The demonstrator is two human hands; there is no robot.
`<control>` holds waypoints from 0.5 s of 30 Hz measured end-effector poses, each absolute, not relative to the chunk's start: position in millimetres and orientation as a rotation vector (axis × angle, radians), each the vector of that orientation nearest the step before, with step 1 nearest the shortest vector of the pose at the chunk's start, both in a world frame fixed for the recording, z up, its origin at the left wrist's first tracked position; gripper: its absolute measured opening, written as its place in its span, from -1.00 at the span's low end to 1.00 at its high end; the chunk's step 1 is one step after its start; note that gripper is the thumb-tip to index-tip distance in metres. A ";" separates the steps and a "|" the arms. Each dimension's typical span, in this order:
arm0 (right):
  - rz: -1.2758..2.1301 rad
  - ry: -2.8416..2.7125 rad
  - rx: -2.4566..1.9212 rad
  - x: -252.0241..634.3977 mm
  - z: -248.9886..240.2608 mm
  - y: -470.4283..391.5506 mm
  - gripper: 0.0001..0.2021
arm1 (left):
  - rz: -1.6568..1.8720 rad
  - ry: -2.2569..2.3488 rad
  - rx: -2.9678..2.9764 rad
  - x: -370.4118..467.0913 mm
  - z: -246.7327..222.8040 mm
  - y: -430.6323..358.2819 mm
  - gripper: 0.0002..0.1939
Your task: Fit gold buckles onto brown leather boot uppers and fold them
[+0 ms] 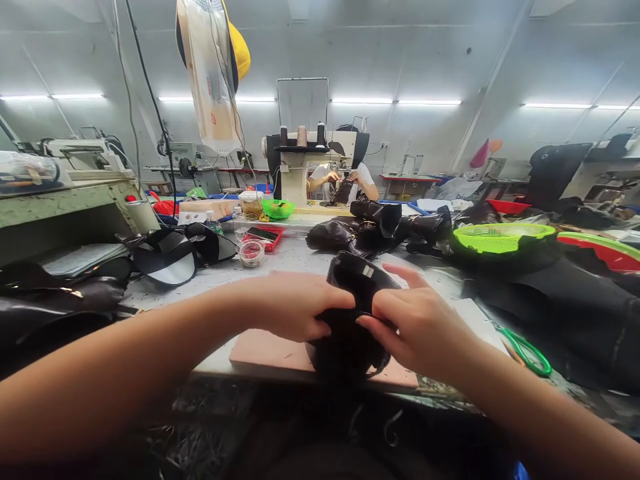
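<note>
A black leather boot upper (pixel 345 360) stands over a pink board (pixel 267 353) at the table's front edge, its opening facing up. My left hand (pixel 295 310) pinches its edge from the left, thumb and forefinger closed on the black material. From the other side, my right hand (pixel 425 323) grips the same edge between thumb and forefinger, with another finger raised. The two hands are close together, a small gap between their fingertips. Inside the upper a small white label (pixel 368 271) shows. The lower part of the piece is dark and hard to make out.
Green-handled scissors (pixel 530 353) lie at right, near black leather pieces (pixel 565 320) and a lime-green basket (pixel 503 238). More boot uppers (pixel 335 235) lie behind. At left are black cut pieces (pixel 165 257), a clear jar (pixel 251 253) and a red tray (pixel 273 239). A co-worker (pixel 367 183) sews beyond.
</note>
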State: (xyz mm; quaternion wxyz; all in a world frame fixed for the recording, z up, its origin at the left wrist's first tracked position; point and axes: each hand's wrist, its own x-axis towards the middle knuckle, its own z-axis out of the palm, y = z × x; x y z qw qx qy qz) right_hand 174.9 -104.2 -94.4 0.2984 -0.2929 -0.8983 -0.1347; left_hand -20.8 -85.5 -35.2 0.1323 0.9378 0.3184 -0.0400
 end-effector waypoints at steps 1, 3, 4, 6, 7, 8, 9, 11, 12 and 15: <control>-0.355 -2.379 -0.754 174.4 -92.2 -106.8 -0.74 | -0.069 0.954 2.749 -17.9 -34.4 -86.2 -0.89; -0.262 -2.409 -0.714 177.5 -86.4 -109.4 -0.75 | 0.073 0.948 2.727 -14.4 -37.2 -87.4 -0.89; -0.181 -2.445 -0.704 180.9 -83.1 -109.0 -0.76 | 0.149 0.926 2.681 -14.1 -39.9 -87.9 -0.85; -0.004 -2.530 -0.723 189.2 -76.8 -105.1 -0.79 | 0.258 0.868 2.571 -16.0 -45.7 -88.7 -0.86; 0.075 -2.567 -0.750 193.1 -74.1 -102.2 -0.79 | 0.277 0.846 2.519 -17.6 -47.7 -89.0 -0.89; 0.140 -2.598 -0.775 196.0 -71.7 -99.3 -0.78 | 0.270 0.836 2.472 -19.4 -48.8 -89.3 -0.92; 0.190 -2.625 -0.795 197.5 -69.7 -97.0 -0.77 | 0.235 0.828 2.431 -21.0 -48.7 -89.5 -0.95; 0.240 -2.671 -0.800 196.2 -66.8 -95.1 -0.76 | 0.099 0.801 2.378 -23.1 -45.5 -89.5 -0.97; 0.234 -2.688 -0.789 193.5 -66.1 -96.0 -0.75 | 0.013 0.790 2.365 -23.4 -42.9 -89.1 -0.94; 0.129 -2.686 -0.773 180.7 -66.5 -104.8 -0.76 | -0.217 0.786 2.415 -20.9 -34.9 -87.0 -0.82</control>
